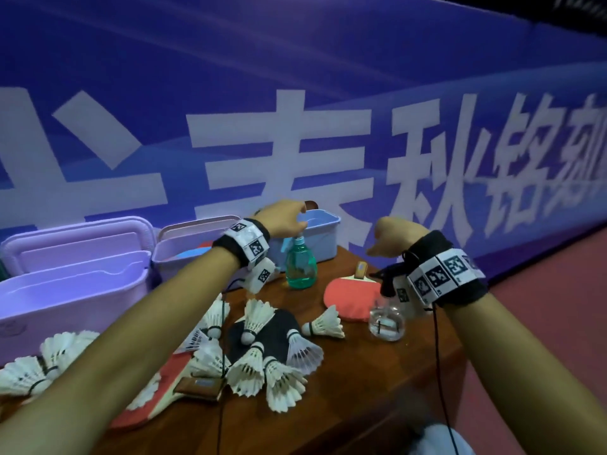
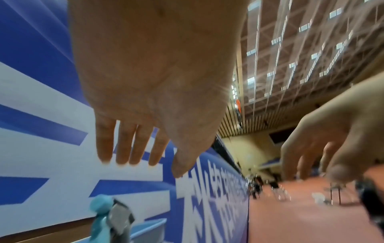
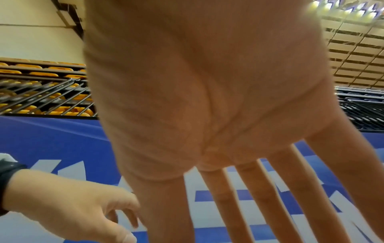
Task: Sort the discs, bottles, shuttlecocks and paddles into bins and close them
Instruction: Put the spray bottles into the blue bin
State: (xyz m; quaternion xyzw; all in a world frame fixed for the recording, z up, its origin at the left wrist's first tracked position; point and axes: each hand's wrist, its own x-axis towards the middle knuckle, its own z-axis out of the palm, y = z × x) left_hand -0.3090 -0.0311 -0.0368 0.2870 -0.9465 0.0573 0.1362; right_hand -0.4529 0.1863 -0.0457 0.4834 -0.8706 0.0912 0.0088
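The translucent teal spray bottle (image 1: 300,266) stands upright on the brown wooden table (image 1: 377,366), nozzle up, just before the blue plastic bin (image 1: 323,233). The left hand (image 1: 284,220) hovers above it, fingers straight, empty. The right hand (image 1: 394,233) hangs relaxed, empty.

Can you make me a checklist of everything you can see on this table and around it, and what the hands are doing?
Surface: brown wooden table.
Job's things: green spray bottle upright by the blue bin; clear bottle; red paddle; shuttlecocks piled on a dark paddle; two purple bins, lids off.
Clutter: nothing seen.
Hands: left hand open above the spray bottle's top; right hand open, holding nothing.
Cables: black wires hang from the wristbands.
Surroundings: blue banner with white characters; red floor.
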